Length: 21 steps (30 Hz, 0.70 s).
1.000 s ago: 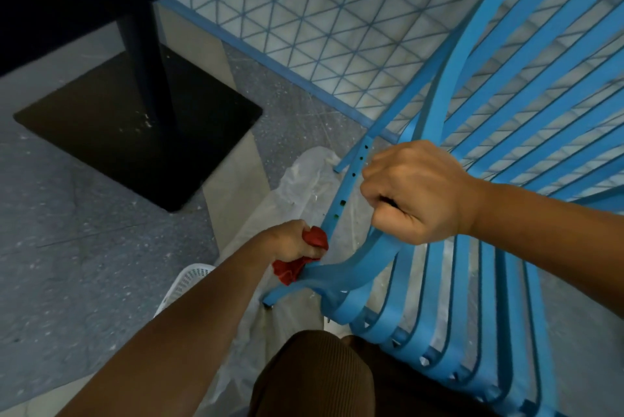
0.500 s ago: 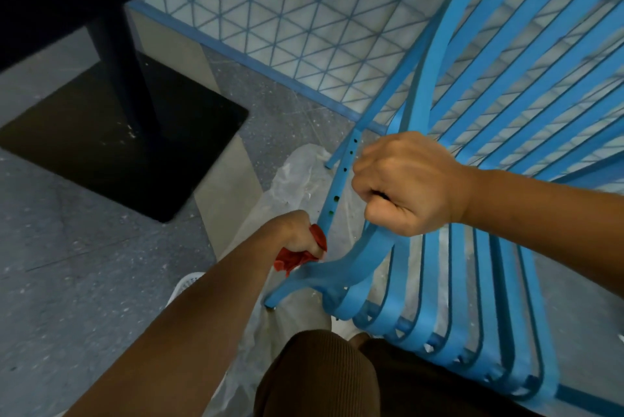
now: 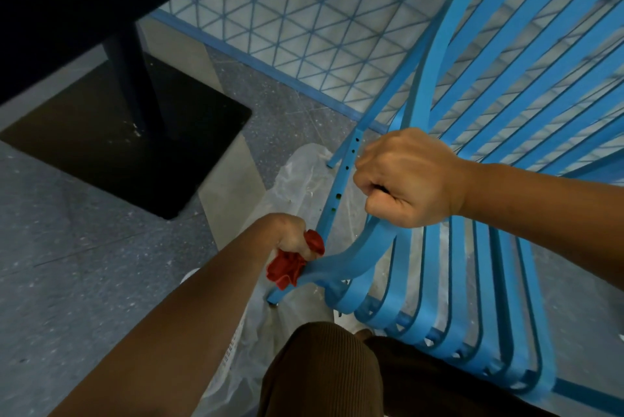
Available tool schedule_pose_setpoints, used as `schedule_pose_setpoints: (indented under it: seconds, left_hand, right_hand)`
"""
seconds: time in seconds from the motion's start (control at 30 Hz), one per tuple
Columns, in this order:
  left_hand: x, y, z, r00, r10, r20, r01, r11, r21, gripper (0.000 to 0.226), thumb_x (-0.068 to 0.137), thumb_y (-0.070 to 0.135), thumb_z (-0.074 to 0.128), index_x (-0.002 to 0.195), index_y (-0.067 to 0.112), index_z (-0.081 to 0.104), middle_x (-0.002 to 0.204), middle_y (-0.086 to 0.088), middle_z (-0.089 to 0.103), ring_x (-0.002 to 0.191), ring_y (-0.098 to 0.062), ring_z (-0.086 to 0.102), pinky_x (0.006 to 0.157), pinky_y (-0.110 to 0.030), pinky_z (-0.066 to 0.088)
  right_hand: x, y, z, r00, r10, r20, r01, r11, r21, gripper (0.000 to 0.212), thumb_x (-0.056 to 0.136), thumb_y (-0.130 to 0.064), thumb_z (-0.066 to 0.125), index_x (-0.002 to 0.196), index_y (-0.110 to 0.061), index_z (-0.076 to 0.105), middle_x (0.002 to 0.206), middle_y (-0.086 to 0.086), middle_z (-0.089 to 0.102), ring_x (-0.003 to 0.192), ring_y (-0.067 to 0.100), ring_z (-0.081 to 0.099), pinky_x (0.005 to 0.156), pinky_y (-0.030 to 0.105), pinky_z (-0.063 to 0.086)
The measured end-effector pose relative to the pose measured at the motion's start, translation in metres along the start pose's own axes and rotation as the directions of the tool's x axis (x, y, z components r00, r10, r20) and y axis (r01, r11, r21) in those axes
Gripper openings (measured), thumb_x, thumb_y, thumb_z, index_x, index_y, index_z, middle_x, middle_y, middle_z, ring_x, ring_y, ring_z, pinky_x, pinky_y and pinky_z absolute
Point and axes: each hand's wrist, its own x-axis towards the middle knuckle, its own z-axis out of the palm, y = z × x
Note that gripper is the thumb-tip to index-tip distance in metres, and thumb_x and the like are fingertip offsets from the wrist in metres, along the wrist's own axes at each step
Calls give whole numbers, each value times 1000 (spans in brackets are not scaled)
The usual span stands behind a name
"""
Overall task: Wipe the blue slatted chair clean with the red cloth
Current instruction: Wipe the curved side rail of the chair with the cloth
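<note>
With the right hand (image 3: pixel 408 180) fisting around a slat of the tilting blue slatted chair (image 3: pixel 472 241), the left hand (image 3: pixel 290 236) at seven o'clock is pinching the bunched red cloth (image 3: pixel 290 264) against its thin leg, where it is likely risking slipping off.

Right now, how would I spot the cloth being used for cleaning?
Find the blue slatted chair on the right. Follow its outermost slat down to the left hand. The red cloth is bunched in that fist, the only red thing here.
</note>
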Motion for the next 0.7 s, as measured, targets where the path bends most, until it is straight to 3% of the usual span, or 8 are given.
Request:
schedule_pose_setpoints:
  seconds: [0.2, 0.37, 0.5, 0.6, 0.7]
  left_hand:
    - [5, 5, 1, 996, 44, -83, -45, 999, -18, 61, 71, 50, 85, 114, 13, 63, 100, -6, 72, 89, -23, 71, 89, -44, 59]
    - [15, 12, 5, 966, 82, -246, -131, 973, -192, 33, 68, 37, 86, 87, 17, 68, 81, -4, 75, 73, -20, 74, 74, -40, 63]
    - [38, 29, -3, 913, 84, -399, -171, 967, -188, 40, 63, 48, 70, 85, 15, 64, 79, -4, 72, 71, -21, 71, 62, -34, 58]
    - [86, 22, 4, 868, 43, -495, -157, 969, -191, 43, 68, 61, 57, 86, 22, 58, 77, -1, 69, 68, -20, 68, 59, -39, 58]
    - [110, 18, 14, 847, 10, -531, -146, 966, -214, 50, 73, 75, 44, 93, 30, 53, 85, 2, 67, 70, -16, 65, 63, -44, 60]
  right_hand:
    - [0, 2, 2, 1000, -3, -13, 3, 1000, -1, 30, 76, -35, 37, 55, -16, 45, 52, -1, 41, 50, 22, 42, 47, 38, 41]
    - [-1, 3, 3, 1000, -9, -25, 9, 1000, -1, 26, 74, -33, 40, 54, -16, 45, 51, -2, 41, 49, 21, 40, 47, 36, 39]
    - [-1, 1, 6, 992, -20, -121, 23, 999, 27, 27, 76, -31, 42, 54, -15, 44, 53, -2, 41, 50, 20, 37, 49, 36, 37]
    - [-3, -1, 7, 974, -27, -227, 47, 995, 82, 26, 79, -26, 45, 56, -14, 49, 57, 1, 45, 53, 21, 38, 52, 37, 36]
    - [-5, 1, 4, 973, 14, -231, 13, 993, 114, 22, 82, -29, 52, 71, -15, 64, 72, 1, 55, 68, 19, 46, 65, 38, 41]
